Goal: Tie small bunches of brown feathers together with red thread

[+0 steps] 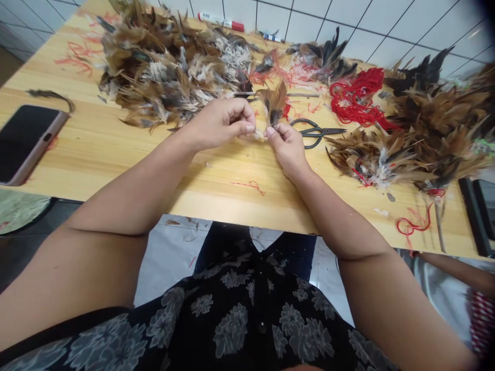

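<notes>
Pinching a small bunch of brown feathers (274, 103), a person holds both hands just above a wooden table (232, 190). From the camera on the person's head, the left hand (220, 123) and the right hand (288, 149) are close together, and their fingers are shut tight on the thin end of the bunch. The feathers stick up from the spot where the hands meet, out over the middle of the table. Just past the right hand lie black scissors (317, 131) with their loops near the fingers. A thin stick (286, 95) lies behind the bunch. A big pile of feathers (166, 67) sits past the left hand, and more piles of feathers (421, 118) sit on the right side, brown, black and white. A messy heap of red string (358, 98) lies near the scissors, and bits of red string (249, 186) lie on the wood near the person. A phone (27, 144) rests on the far left, and a marker pen (220, 21) lies at the back by the tile wall (386, 31). Another person's arm (456, 273) shows at the lower right, away from the table.
</notes>
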`<state>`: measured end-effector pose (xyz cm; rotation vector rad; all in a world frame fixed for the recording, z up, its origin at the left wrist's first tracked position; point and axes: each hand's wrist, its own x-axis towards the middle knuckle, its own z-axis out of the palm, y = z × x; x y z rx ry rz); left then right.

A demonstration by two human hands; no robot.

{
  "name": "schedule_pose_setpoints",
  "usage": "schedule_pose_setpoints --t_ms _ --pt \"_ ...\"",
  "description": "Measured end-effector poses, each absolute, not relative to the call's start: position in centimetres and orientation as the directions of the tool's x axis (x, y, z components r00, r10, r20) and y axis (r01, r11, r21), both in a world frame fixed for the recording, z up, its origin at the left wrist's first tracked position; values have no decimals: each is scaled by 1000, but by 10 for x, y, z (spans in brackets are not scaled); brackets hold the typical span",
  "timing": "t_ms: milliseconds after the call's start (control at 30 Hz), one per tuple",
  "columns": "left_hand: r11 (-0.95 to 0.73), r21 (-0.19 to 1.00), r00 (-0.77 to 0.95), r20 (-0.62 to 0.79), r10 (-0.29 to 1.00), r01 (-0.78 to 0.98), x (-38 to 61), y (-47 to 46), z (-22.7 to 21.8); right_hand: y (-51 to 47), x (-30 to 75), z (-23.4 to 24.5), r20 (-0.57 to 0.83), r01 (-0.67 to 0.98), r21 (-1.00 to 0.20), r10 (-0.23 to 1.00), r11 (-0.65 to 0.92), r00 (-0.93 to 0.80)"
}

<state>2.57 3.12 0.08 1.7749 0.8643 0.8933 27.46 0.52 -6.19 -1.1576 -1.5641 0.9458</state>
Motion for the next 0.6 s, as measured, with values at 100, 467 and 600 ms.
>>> schedule_pose_setpoints --t_ms 100,467,600 --pt "-435 872 531 266 805 223 25 32 1 2 273 -56 210 263 -936 970 236 -124" --pt "-431 841 460 257 850 327 39 25 5 -3 267 -39 159 364 -903 964 229 -211" --pt "-382 880 481 215 850 283 41 22 12 -3 268 -37 132 335 -916 955 220 -266"
